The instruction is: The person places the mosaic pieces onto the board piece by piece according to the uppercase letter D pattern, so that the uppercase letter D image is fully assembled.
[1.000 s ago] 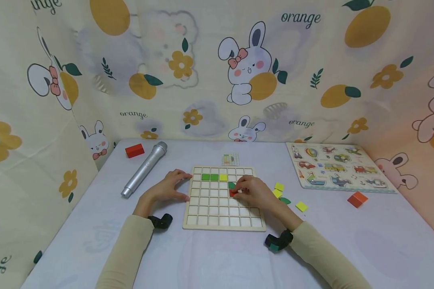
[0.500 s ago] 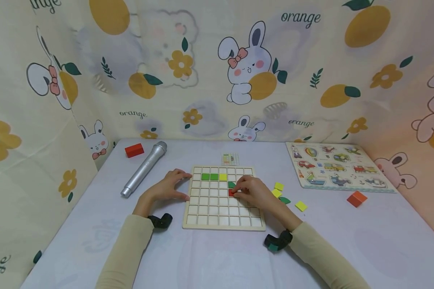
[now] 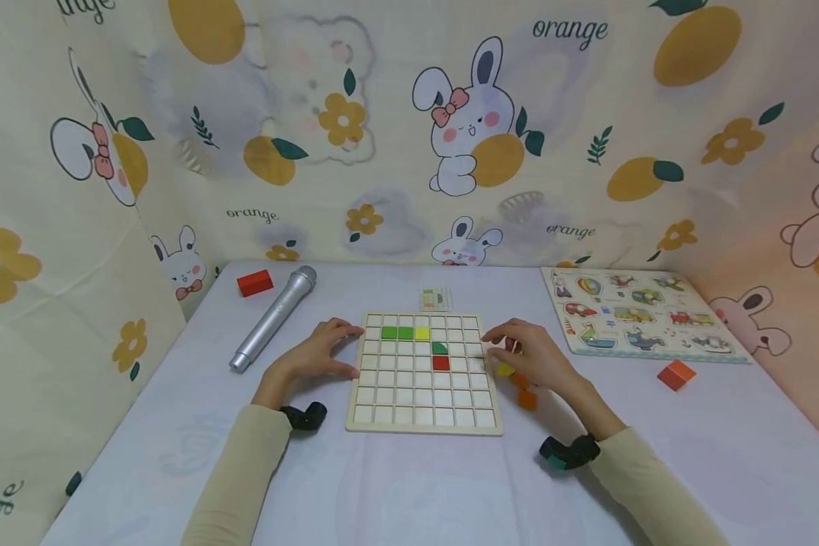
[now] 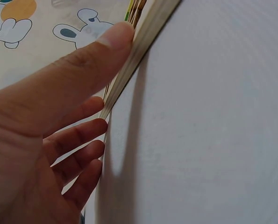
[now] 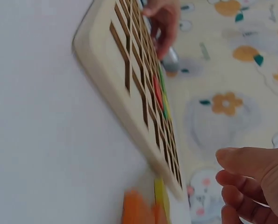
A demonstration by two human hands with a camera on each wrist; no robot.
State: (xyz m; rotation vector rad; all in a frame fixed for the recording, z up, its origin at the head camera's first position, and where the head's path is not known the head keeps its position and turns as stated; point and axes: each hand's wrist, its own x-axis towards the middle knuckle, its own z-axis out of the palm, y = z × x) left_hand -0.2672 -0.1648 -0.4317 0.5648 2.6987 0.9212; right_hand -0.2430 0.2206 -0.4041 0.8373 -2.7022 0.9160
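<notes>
A wooden grid board (image 3: 384,396) lies in the middle of the table. In its cells sit two green square tiles (image 3: 406,333), a yellow tile (image 3: 422,333), a green tile with a slanted corner (image 3: 440,348) and a red tile (image 3: 440,363). My left hand (image 3: 312,355) rests its thumb and fingertips against the board's left edge. Just beyond the right edge hovers my right hand (image 3: 535,356), fingers loosely bent, holding nothing visible. Below it lie loose orange tiles (image 3: 527,400) and a yellow tile (image 3: 505,369). The hand covers other ground there.
A small pattern card (image 3: 436,299) lies behind the board. At the left are a silver microphone (image 3: 273,318) and a red block (image 3: 255,283). A picture puzzle board (image 3: 635,315) and an orange block (image 3: 676,374) are at the right. Patterned cloth (image 3: 355,136) stands behind the table.
My right hand has left the red tile in its cell and moved right, off the board. Orange tiles have come into view; some loose yellow and green pieces are now hidden. My left hand stays put.
</notes>
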